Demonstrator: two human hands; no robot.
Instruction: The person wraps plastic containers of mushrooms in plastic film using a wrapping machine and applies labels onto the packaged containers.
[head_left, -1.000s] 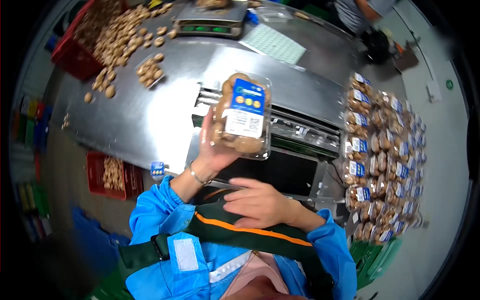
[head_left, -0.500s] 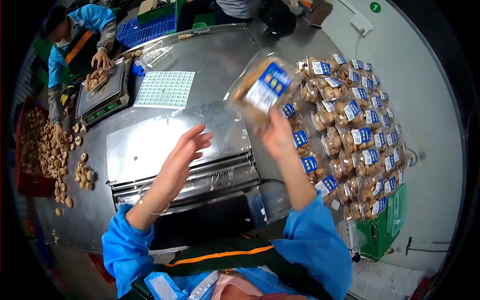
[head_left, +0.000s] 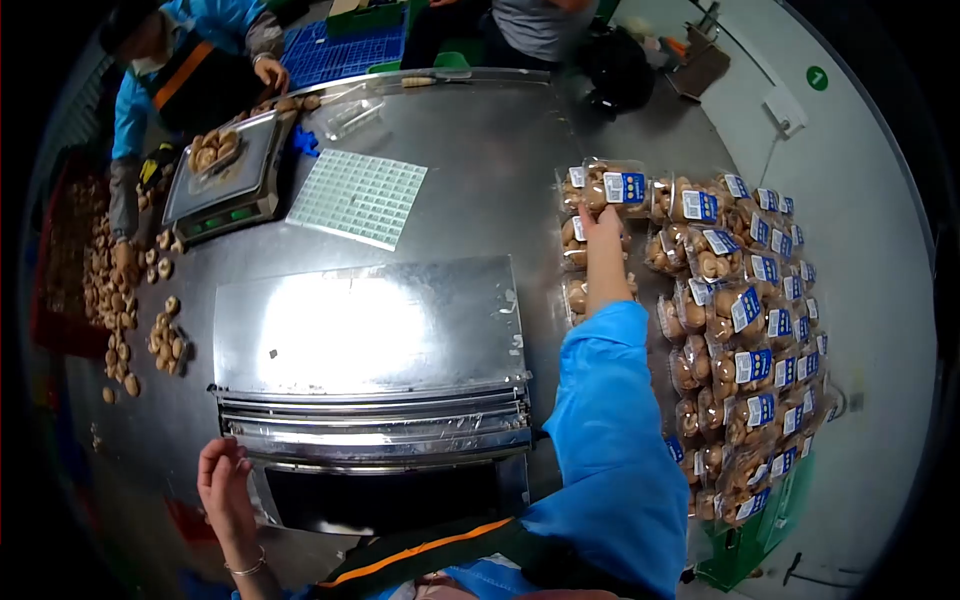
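Observation:
My right hand (head_left: 603,232) reaches out to the near row of the stack, its fingers gripping the near edge of a clear plastic pack of mushrooms (head_left: 612,187) with a blue and white label. That pack rests at the far end of the row, partly over another pack. My left hand (head_left: 226,488) is raised at the lower left, near the corner of the wrapping machine (head_left: 370,430), holding nothing, with its fingers loosely bent and apart. More labelled packs of mushrooms (head_left: 740,310) stand piled in rows on the right.
A sheet of labels (head_left: 360,197) lies beyond the machine's shiny metal plate (head_left: 370,320). At the far left a co-worker (head_left: 190,70) stands by a scale (head_left: 225,180) bearing a tray of mushrooms (head_left: 214,152). Loose mushrooms (head_left: 167,340) and a red crate (head_left: 70,260) are at the left.
My right hand has carried the mushroom pack away and right, from over the table onto the near row. My left hand has drawn back to the lower left. The view has shifted.

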